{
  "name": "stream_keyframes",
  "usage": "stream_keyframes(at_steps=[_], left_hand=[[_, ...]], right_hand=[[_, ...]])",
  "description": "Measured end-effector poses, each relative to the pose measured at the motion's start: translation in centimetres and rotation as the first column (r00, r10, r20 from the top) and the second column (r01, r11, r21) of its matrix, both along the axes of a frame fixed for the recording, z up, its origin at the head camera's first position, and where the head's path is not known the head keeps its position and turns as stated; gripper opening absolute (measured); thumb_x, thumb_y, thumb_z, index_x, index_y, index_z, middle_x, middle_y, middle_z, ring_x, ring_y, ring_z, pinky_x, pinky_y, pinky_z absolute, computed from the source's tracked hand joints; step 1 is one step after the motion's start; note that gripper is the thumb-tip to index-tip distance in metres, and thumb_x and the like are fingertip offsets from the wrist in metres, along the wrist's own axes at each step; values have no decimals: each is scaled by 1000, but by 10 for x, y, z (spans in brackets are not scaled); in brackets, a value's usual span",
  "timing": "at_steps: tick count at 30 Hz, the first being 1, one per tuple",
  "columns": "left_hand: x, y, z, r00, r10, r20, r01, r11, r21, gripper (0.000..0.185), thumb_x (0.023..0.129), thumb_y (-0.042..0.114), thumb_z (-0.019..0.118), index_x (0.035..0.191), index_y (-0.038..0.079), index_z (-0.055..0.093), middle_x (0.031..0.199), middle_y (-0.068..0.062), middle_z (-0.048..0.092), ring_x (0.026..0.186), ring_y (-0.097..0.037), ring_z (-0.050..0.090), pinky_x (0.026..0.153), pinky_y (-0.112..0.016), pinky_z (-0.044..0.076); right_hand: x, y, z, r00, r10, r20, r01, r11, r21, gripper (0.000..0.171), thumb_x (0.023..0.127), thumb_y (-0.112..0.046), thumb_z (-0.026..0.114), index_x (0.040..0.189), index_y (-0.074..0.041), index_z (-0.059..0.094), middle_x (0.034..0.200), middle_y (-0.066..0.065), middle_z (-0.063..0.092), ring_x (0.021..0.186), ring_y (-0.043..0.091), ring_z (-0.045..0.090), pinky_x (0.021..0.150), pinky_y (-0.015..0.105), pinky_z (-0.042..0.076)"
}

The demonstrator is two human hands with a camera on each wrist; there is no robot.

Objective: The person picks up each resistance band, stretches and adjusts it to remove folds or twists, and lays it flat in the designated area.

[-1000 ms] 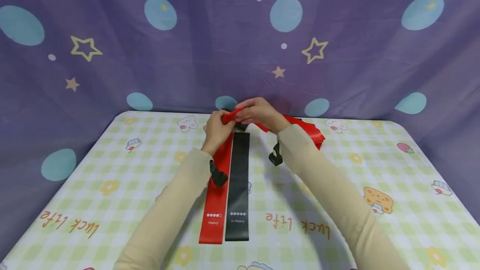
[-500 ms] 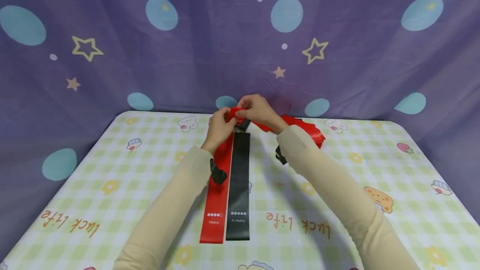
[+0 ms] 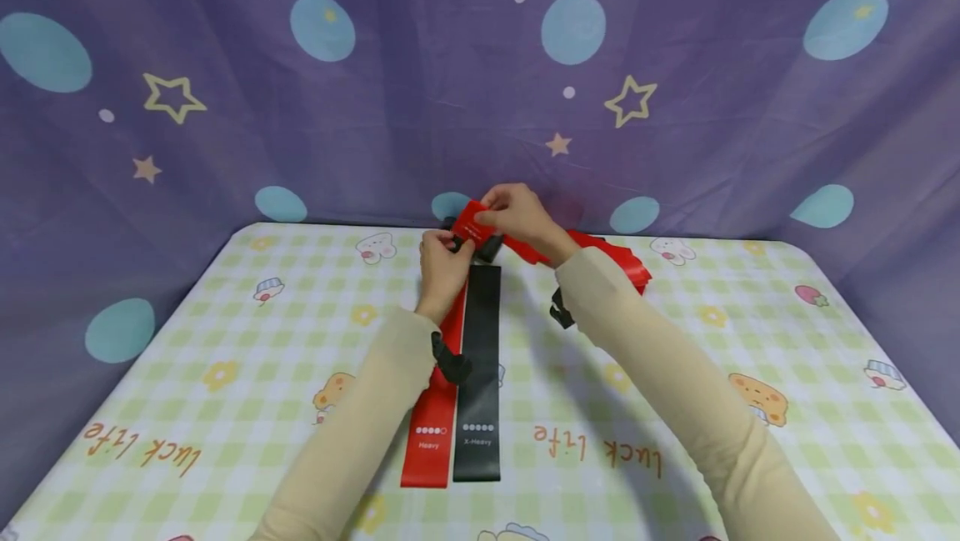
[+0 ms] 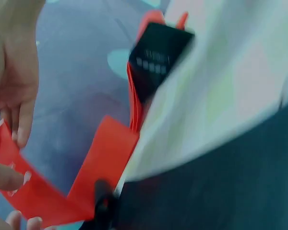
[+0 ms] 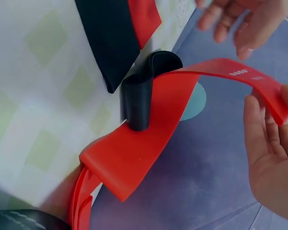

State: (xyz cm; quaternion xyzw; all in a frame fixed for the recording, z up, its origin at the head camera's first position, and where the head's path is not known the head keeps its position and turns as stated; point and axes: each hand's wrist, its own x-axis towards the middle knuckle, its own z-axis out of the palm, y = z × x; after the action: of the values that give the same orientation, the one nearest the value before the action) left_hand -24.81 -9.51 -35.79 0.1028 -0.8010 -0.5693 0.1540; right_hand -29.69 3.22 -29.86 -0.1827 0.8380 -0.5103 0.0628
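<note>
My right hand [image 3: 521, 212] pinches the end of a red resistance band [image 3: 472, 226] between thumb and fingers, holding it raised near the table's back edge. In the right wrist view the band [image 5: 221, 67] arches from my right hand [image 5: 273, 163] down behind a curled black band [image 5: 138, 98]. My left hand [image 3: 444, 266] is close beside the raised part. Seen from the right wrist, the left hand's fingers [image 5: 221, 19] are loosely spread, apart from the band. Flat below lie a red "Heavy" band [image 3: 427, 458] and a black "X-Heavy" band [image 3: 477, 358].
A pile of red bands [image 3: 615, 257] lies at the back, right of centre. The left wrist view shows a black band [image 4: 158, 57] with that pile. A purple curtain [image 3: 480, 91] hangs behind the checked tablecloth [image 3: 247, 441].
The raised red band has turned so its printed face shows. My right hand has moved slightly up; my left hand has come down and toward me, away from the band.
</note>
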Motion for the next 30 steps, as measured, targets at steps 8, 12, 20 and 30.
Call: stream_keyframes(at_steps=[8,12,20,30], left_hand=[[8,18,5,952,-259,164,78,722,687,34,98,18,46,124,-1,55,106,-10,63,109,-27,58,82,-27,47],[7,20,5,957,-278,86,78,531,844,35,100,18,34,126,0,50,134,-17,54,121,-26,52,88,-29,40],[2,14,6,968,-250,23,102,477,873,44,100,14,35,141,-1,37,143,-16,47,122,-22,52,86,-25,41],[-4,5,7,964,-266,18,115,472,874,40,96,1,45,136,-4,44,135,-16,50,73,-7,64,69,-20,51]], right_hand=[[3,-1,-1,983,-86,163,109,984,-142,13,89,-9,63,95,-2,54,83,4,53,74,17,58,82,36,57],[5,1,-6,955,-143,260,205,952,-229,18,88,-4,62,102,-2,50,83,5,50,72,16,55,83,39,56],[10,6,-21,912,-154,379,276,915,-294,29,87,2,56,115,6,49,94,9,51,62,12,57,86,40,55],[28,8,-35,892,-71,447,255,896,-365,23,88,2,57,109,10,52,102,13,55,63,11,64,87,40,52]])
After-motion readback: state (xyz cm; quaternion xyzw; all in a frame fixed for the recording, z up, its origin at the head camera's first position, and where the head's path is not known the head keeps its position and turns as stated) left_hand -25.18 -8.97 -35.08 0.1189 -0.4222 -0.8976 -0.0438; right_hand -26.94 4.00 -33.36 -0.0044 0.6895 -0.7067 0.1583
